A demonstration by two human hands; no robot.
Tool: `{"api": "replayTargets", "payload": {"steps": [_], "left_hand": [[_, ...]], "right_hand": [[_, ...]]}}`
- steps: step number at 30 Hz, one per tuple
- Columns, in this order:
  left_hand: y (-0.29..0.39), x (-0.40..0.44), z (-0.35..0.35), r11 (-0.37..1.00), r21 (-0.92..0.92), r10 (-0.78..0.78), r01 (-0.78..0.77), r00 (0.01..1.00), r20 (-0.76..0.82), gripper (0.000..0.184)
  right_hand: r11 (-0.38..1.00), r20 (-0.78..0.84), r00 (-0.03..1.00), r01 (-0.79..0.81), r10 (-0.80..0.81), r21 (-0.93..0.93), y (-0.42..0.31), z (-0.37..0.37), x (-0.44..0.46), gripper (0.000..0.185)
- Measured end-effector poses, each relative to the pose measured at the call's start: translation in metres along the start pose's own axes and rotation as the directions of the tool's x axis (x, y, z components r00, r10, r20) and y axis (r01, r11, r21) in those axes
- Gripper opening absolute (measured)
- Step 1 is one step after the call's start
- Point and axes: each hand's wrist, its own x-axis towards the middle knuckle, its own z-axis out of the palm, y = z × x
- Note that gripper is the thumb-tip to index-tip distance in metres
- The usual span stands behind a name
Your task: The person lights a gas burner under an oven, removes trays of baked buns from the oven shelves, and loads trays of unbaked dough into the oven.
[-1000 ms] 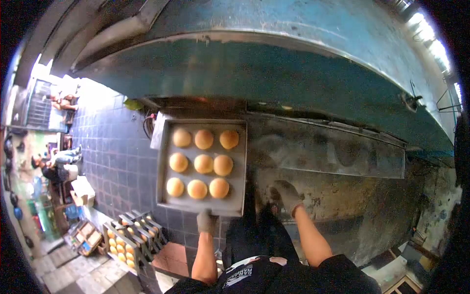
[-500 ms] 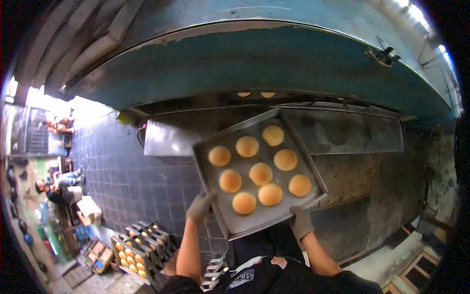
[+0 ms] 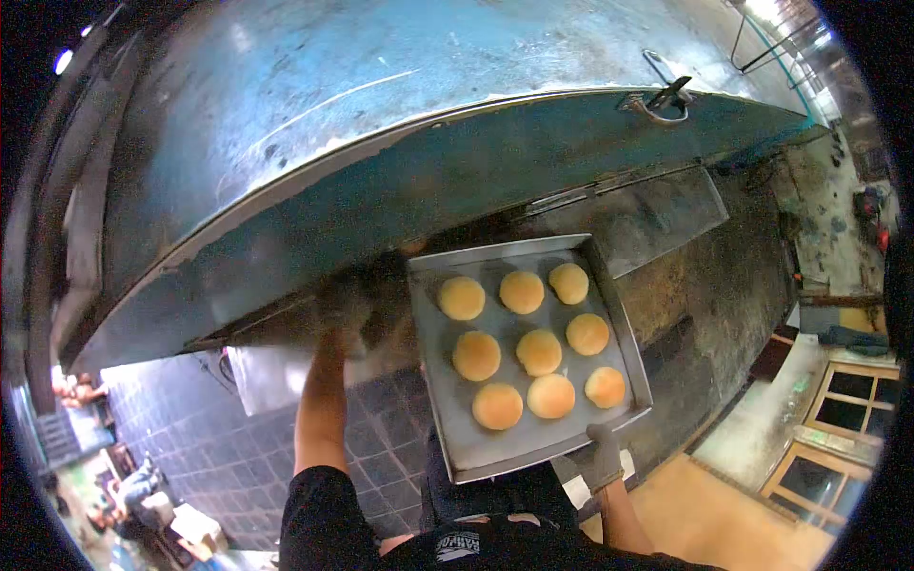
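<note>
Nine seemingly baked buns point(image 3: 539, 353) sit on the tray point(image 3: 509, 455) out by the oven point(image 3: 314, 224), right hand point(image 3: 606, 457) gripping its near edge, left hand point(image 3: 350, 335) beyond its left edge, too blurred to tell.

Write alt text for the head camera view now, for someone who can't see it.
A gloved right hand grips the near edge of a metal tray of nine golden buns. The left hand, blurred, is off the tray, stretched toward a large blue metal unit. Dark tiles show below.
</note>
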Motion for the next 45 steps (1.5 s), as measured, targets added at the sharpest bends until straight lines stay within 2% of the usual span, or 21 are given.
{"api": "replayTargets", "payload": {"steps": [5,7,9,10,13,16,18,19,20,23,24,25,27,28,30,34,35,37,39,43,45], "left_hand": [[-0.053,-0.081,-0.039,0.996,0.045,-0.083,0.078,0.991,0.104,0.054],[-0.072,-0.118,-0.054,0.991,0.058,-0.128,0.121,0.982,0.139,0.054],[-0.087,-0.147,-0.063,0.987,0.059,-0.16,0.152,0.977,0.145,0.054],[-0.093,-0.16,-0.067,0.986,0.058,-0.166,0.159,0.976,0.143,0.054],[-0.111,-0.201,-0.086,0.95,0.153,-0.297,0.272,0.938,0.177,0.053],[-0.149,-0.222,-0.084,0.91,0.186,-0.402,0.371,0.898,0.176,0.052],[-0.168,-0.231,-0.083,0.904,0.171,-0.42,0.391,0.888,0.189,0.045],[-0.175,-0.237,-0.08,0.898,0.166,-0.435,0.408,0.88,0.189,0.045],[-0.18,-0.24,-0.079,0.911,0.144,-0.405,0.387,0.904,0.135,0.044],[-0.176,-0.249,-0.072,0.912,0.087,-0.407,0.402,0.912,0.053,0.039],[-0.171,-0.254,-0.06,0.903,0.045,-0.422,0.427,0.902,-0.09,0.038],[-0.163,-0.258,-0.052,0.895,0.002,-0.433,0.445,0.871,-0.232,0.038],[-0.124,-0.265,-0.045,0.873,-0.076,-0.472,0.481,0.796,-0.38,0.041],[-0.114,-0.262,-0.03,0.832,-0.215,-0.554,0.512,0.791,-0.261,0.039],[-0.097,-0.255,0.004,0.686,-0.446,-0.643,0.574,0.766,-0.004,0.037],[-0.069,-0.223,0.099,0.778,-0.447,-0.359,0.441,0.897,0.259,0.031],[-0.067,-0.212,0.112,0.881,-0.326,-0.282,0.342,0.934,0.217,0.03],[-0.065,-0.187,0.141,0.992,-0.051,-0.107,0.117,0.979,0.171,0.034],[-0.06,-0.17,0.146,0.984,0.166,0.033,-0.062,0.985,0.171,0.041],[-0.036,-0.154,0.066,0.964,0.219,0.044,-0.151,0.903,0.428,0.04],[-0.045,-0.15,0.075,0.969,-0.054,-0.217,0.24,0.936,0.276,0.037]], "right_hand": [[0.995,-0.014,0.995,-0.103,0.103,-0.013,0.005,0.047,0.021,0.041],[0.991,0.106,0.994,0.009,0.005,-0.135,0.03,0.025,0.083,0.036],[0.976,0.044,0.999,0.036,-0.027,-0.216,0.046,0.027,0.116,0.031],[0.736,0.232,0.931,0.365,-0.282,-0.57,0.05,0.029,0.128,0.033],[0.822,0.338,0.905,0.388,-0.257,-0.416,0.073,0.047,0.174,0.04],[0.345,0.558,0.781,0.625,-0.282,-0.7,0.065,0.084,0.206,0.054],[0.07,0.699,0.649,0.746,-0.299,-0.662,0.068,0.098,0.232,0.05],[0.702,0.534,0.837,0.452,-0.12,-0.551,0.058,0.122,0.225,0.045],[0.992,0.317,0.946,-0.032,0.07,-0.126,0.04,0.168,0.198,0.043],[0.969,0.428,0.902,0.146,-0.048,-0.2,0.05,0.166,0.238,0.043],[0.774,0.518,0.837,0.444,-0.177,-0.452,0.057,0.145,0.267,0.043],[0.431,0.593,0.746,0.662,-0.302,-0.614,0.064,0.124,0.296,0.044],[0.495,0.632,0.744,0.642,-0.217,-0.586,0.063,0.126,0.296,0.053],[0.514,0.645,0.741,0.634,-0.189,-0.578,0.064,0.129,0.294,0.061],[0.32,0.613,0.734,0.679,-0.292,-0.661,0.061,0.136,0.283,0.063],[0.207,0.737,0.642,0.767,-0.211,-0.608,0.056,0.143,0.259,0.057],[0.632,0.594,0.78,0.565,-0.197,-0.531,0.059,0.144,0.257,0.051],[0.914,0.463,0.882,0.258,-0.091,-0.312,0.055,0.16,0.244,0.047],[0.996,0.287,0.955,-0.068,0.08,-0.052,0.041,0.19,0.208,0.041],[0.982,0.301,0.953,0.091,-0.038,-0.164,0.054,0.184,0.23,0.045],[0.989,0.338,0.941,0.06,-0.011,-0.135,0.057,0.177,0.259,0.047]]}}
